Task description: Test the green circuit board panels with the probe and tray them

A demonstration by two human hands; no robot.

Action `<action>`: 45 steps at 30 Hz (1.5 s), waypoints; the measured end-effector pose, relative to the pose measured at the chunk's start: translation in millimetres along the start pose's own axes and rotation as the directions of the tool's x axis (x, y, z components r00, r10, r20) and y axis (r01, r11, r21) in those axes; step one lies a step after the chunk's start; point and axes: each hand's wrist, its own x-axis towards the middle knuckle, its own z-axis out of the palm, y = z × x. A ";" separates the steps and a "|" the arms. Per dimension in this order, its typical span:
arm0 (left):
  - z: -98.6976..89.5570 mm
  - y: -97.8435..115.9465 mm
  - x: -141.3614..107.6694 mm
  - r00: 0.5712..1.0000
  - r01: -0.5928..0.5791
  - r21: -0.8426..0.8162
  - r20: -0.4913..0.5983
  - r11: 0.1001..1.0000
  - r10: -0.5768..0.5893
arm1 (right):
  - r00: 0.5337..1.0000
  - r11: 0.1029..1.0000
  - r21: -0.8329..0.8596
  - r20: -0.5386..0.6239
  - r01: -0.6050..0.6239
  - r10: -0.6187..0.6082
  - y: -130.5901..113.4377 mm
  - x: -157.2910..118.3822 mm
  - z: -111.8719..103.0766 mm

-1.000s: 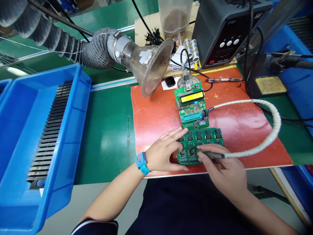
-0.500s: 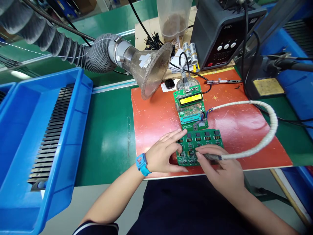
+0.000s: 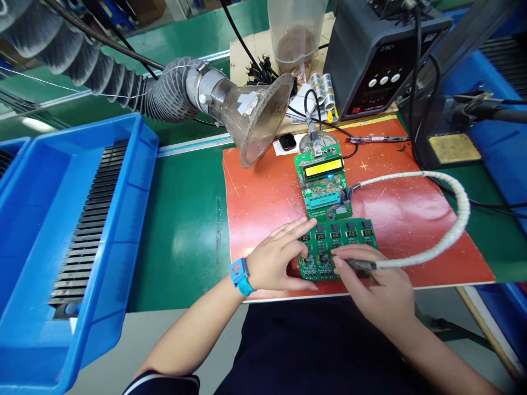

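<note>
A green circuit board panel with several small digit displays lies flat on the red mat. My left hand grips its left end, fingers over the upper corner and thumb along the lower edge. Pinched in my right hand is a dark probe with a white-wrapped cable; its tip points down at the panel's middle and is hidden by my fingers. Just behind the panel sits a green programmer board with a lit yellow screen, a teal socket and a small blue light.
A clear fume hood on a grey hose hangs behind left. At left, a blue bin holds a row of dark slats. A soldering station stands at back right, a pen-like tool before it. The red mat covers the green table.
A blue light now shows on the programmer board below its screen. Both hands keep nearly the same place on the panel; the whole view has shifted slightly.
</note>
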 end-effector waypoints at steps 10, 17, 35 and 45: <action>-0.1 0.3 0.4 1.000 0.005 -0.005 0.007 1.000 -0.005 | 0.999 0.997 0.076 0.036 -0.008 0.005 4.9 -3.4 -2.3; -0.9 1.2 0.9 1.000 0.010 0.002 0.008 1.000 -0.010 | 1.000 0.997 0.079 0.026 -0.019 0.017 3.9 -3.0 -2.1; -1.2 1.4 2.0 1.000 -0.013 0.013 -0.015 1.000 0.013 | 1.000 0.997 0.083 0.024 -0.008 0.006 4.9 -3.4 -1.3; -0.1 0.6 0.9 1.000 -0.011 0.017 -0.009 1.000 0.011 | 1.000 0.995 0.098 0.029 -0.008 0.006 6.4 -5.3 -0.7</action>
